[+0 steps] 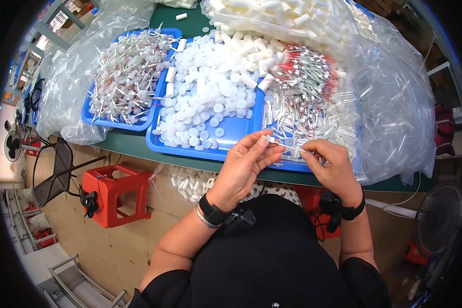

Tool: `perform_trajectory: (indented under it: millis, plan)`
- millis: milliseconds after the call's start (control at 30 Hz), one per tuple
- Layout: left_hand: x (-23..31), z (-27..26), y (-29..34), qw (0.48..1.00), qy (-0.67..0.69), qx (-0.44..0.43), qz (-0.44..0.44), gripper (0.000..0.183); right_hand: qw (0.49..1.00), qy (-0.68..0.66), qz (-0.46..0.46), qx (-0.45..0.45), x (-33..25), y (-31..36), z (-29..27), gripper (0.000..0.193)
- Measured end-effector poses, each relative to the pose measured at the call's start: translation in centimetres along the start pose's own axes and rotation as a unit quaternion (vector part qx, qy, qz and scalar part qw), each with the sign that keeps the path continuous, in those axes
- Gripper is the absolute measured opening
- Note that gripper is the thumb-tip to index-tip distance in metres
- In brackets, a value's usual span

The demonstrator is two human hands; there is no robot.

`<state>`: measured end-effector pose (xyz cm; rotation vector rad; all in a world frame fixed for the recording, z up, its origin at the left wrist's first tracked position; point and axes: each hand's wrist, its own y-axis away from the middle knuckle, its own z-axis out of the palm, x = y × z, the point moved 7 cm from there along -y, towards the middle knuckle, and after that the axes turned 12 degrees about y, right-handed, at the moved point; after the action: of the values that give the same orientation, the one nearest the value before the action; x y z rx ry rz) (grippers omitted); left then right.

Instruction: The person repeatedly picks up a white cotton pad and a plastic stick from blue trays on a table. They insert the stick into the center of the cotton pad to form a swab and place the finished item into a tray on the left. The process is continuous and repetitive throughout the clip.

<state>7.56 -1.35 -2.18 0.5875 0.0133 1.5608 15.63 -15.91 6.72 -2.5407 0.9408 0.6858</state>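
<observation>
Head view: both hands (pixel 247 160) partly hide a thin white piece (pixel 289 147).

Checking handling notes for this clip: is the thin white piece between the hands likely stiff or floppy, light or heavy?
The thin white piece is probably stiff, since it spans straight from left hand to right hand, though tension could explain that. It seems light, being so slender.

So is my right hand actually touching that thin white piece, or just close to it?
Touching. The head view shows the right hand pinching one end of the thin white piece between its fingers.
</observation>
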Motion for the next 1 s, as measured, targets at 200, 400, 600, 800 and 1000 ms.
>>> perform_trajectory:
  millis: [200,400,600,800,1000]
  plan:
    - [-0.7,-0.4,-0.1,1.0,-0.022,-0.01,-0.012,0.034,0.995,0.022,-0.085,0.053,-0.7,0.0,0.0,0.007]
    - [-1.9,0.7,0.6,0.995,-0.087,-0.05,-0.024,0.039,0.939,-0.277,0.15,-0.138,1.6,0.4,3.5,0.015]
    - [0.1,0.6,1.0,0.977,-0.205,-0.041,0.033,0.035,0.969,-0.182,0.105,-0.132,0.8,0.4,4.0,0.018]
    - [19.0,-0.6,1.0,0.926,-0.117,-0.012,0.36,0.034,0.989,-0.12,0.084,-0.003,2.3,-0.1,0.6,0.02]
    - [26.1,-2.8,1.5,0.913,-0.129,0.048,0.383,0.04,0.99,-0.028,0.125,0.052,4.4,-0.1,-1.2,0.017]
